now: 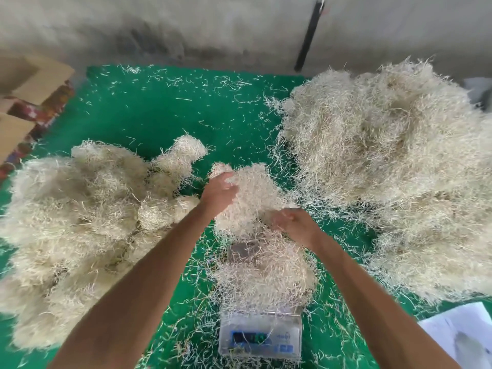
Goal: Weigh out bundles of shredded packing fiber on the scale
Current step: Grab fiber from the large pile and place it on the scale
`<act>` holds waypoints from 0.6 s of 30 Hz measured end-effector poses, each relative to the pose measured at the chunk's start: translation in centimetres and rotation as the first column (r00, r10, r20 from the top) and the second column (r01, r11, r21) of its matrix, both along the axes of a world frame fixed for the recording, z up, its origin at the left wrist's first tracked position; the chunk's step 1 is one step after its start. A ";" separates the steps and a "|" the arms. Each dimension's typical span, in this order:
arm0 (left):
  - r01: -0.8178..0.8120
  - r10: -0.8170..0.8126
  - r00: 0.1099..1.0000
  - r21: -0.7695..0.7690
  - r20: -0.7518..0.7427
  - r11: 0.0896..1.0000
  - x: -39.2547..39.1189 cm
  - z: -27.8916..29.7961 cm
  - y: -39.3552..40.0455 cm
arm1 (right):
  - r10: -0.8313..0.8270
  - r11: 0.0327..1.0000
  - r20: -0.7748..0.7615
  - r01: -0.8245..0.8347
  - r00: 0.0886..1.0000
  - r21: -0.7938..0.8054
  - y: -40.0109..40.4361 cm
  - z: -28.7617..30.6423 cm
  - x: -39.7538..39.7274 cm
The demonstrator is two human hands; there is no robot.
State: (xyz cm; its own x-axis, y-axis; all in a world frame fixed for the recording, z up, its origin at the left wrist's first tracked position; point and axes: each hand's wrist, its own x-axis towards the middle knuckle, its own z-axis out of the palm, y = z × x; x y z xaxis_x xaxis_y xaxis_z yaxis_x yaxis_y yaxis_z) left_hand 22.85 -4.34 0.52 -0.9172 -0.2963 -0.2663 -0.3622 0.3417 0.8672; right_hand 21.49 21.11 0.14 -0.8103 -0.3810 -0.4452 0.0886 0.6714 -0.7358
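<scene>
Fingers [226,179] of the left hand [219,191] curl into a fiber bundle [250,198], and the right hand [295,223] grips its near side; the 2 hands hold it above the scale [261,334]. More loose fiber [266,272] covers the scale's platform. Piled bundles [80,222] lie left on the green mat [159,113], a big loose heap [386,161] right. White paper [463,336] sits beside the right forearm.
</scene>
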 end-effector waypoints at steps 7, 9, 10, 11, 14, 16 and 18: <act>0.173 -0.145 0.984 -0.339 0.105 0.925 8.9 0.1 3.3 | -0.086 0.992 -0.125 0.074 0.988 -0.103 1.7 2.4 3.8; 0.101 -0.066 0.993 -0.417 0.098 0.903 11.5 0.0 3.7 | -0.118 0.989 -0.135 0.104 0.984 -0.106 2.5 2.6 5.2; 0.053 -0.008 0.994 -0.430 0.104 0.901 12.7 -0.1 3.7 | -0.130 0.988 -0.140 0.116 0.982 -0.106 2.9 2.5 5.9; 0.008 0.052 0.990 -0.430 0.128 0.903 13.8 -0.5 3.5 | -0.137 0.987 -0.148 0.123 0.979 -0.100 3.2 2.4 6.5; -0.022 0.132 0.963 -0.418 0.236 0.908 17.0 -1.7 2.5 | -0.173 0.983 -0.152 0.163 0.973 -0.079 4.2 1.7 8.2; -0.018 0.103 0.974 -0.386 0.201 0.922 18.9 -2.3 2.0 | -0.207 0.977 -0.166 0.196 0.964 -0.078 4.7 1.6 9.4; -0.021 0.063 0.991 -0.316 0.122 0.948 20.3 -2.6 2.0 | -0.231 0.972 -0.184 0.218 0.956 -0.087 4.9 1.5 10.7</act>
